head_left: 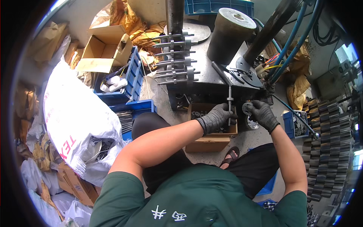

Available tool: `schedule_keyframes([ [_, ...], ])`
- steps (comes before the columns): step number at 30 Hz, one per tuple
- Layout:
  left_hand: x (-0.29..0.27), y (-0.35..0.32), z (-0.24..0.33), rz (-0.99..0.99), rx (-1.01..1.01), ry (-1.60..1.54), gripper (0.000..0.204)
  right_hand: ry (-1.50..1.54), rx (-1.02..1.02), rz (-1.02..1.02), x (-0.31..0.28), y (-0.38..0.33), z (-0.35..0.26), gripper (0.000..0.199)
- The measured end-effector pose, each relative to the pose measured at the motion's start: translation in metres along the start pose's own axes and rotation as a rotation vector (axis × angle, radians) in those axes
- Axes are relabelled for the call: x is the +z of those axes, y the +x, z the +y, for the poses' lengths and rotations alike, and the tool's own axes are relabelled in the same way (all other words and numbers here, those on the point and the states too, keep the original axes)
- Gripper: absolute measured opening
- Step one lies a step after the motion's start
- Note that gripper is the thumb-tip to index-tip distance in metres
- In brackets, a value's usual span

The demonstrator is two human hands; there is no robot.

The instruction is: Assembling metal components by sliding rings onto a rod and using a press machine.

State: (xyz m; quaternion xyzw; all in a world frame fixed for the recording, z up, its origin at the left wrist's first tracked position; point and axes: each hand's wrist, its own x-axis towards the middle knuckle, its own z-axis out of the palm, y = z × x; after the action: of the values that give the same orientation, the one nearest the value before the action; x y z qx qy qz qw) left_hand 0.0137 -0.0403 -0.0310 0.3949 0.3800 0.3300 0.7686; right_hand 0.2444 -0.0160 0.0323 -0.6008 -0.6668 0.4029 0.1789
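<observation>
Head view: left hand point(216, 118) closed around upright metal shaft point(229, 106); right hand point(262, 114) pinches round metal disc point(247, 108) just right of shaft. Cardboard box point(208, 143) below both grips. Step, judged: mid-assembly. Next needs disc bore aligned with shaft.

Both bare forearms are stretched forward from the lower edge, elbows bent and set wide apart. The left hand point(217, 116), covered by a dark knitted glove, is closed in a fist with the knuckles turned upward. The right hand point(262, 114), gloved alike, is held just beside it, fingers curled and pinched together, wrist slightly bent.
</observation>
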Motion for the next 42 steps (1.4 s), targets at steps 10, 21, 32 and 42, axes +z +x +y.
schedule_keyframes([
  [10,0.015,0.041,-0.023,0.035,-0.124,-0.111,0.020,0.182,0.072,0.164,-0.110,-0.020,-0.051,0.040],
  [21,0.018,0.037,0.001,0.194,0.012,-0.232,0.014,0.404,-0.270,0.357,-0.126,0.055,-0.146,0.032],
  [32,-0.007,0.065,-0.007,0.241,0.037,-0.387,0.020,0.167,-0.466,0.310,-0.113,0.171,-0.231,0.021],
  [42,-0.025,0.076,-0.011,0.339,0.038,-0.129,0.040,0.018,-0.457,0.240,-0.125,0.192,-0.230,0.031],
])
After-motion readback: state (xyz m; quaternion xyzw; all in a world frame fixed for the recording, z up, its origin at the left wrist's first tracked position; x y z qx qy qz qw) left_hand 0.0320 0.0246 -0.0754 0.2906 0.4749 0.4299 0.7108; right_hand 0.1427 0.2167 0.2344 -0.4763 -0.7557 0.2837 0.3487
